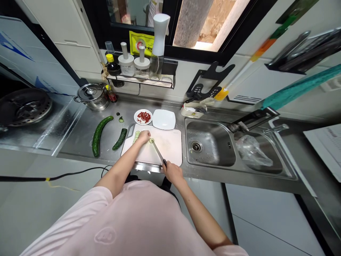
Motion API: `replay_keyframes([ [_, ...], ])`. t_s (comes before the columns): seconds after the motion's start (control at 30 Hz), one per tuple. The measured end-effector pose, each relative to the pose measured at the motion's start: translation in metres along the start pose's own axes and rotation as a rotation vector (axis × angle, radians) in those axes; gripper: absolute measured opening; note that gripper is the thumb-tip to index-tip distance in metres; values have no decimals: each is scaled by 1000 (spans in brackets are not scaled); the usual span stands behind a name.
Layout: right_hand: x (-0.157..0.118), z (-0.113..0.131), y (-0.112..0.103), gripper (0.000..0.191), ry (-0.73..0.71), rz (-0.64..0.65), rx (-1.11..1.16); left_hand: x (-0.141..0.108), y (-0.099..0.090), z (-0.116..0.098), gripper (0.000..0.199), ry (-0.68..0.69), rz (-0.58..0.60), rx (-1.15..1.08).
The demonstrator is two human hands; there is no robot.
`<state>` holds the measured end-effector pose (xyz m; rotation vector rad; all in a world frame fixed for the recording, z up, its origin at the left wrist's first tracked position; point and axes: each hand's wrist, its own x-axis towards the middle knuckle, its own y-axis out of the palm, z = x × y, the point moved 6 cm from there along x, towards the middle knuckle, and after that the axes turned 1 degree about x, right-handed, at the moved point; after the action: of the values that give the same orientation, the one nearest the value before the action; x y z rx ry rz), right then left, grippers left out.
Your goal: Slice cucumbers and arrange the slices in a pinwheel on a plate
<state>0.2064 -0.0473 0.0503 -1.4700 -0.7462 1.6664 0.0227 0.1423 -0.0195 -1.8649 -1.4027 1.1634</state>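
My right hand (173, 172) is wrapped round the black handle of a knife (159, 152), whose blade points up and left over the white cutting board (170, 147). Near the blade's tip lies a round cucumber slice (151, 141). My left hand (144, 137) is closed on the board just left of that slice; what its fingers hold, if anything, is hidden. Several pale green slices (136, 137) lie left of this hand. On the counter to the left are a whole cucumber (98, 137) and a shorter cucumber piece (119, 139).
Behind the board stand a plate of chopped red pieces (143, 117) and a white square plate (163, 119). A double sink (210, 142) is on the right. A lidded pot (93, 96) and a stove burner (25, 106) are at the left, below a bottle shelf (141, 80).
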Motion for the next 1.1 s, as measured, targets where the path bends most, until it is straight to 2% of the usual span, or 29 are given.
replay_keyframes([
  [0.53, 7, 6, -4, 39, -5, -20, 0, -1, -1, -1, 17, -6, -5, 12],
  [1.1, -11, -9, 5, 38, 6, 20, -4, -5, -1, -3, 15, -3, -22, 12],
])
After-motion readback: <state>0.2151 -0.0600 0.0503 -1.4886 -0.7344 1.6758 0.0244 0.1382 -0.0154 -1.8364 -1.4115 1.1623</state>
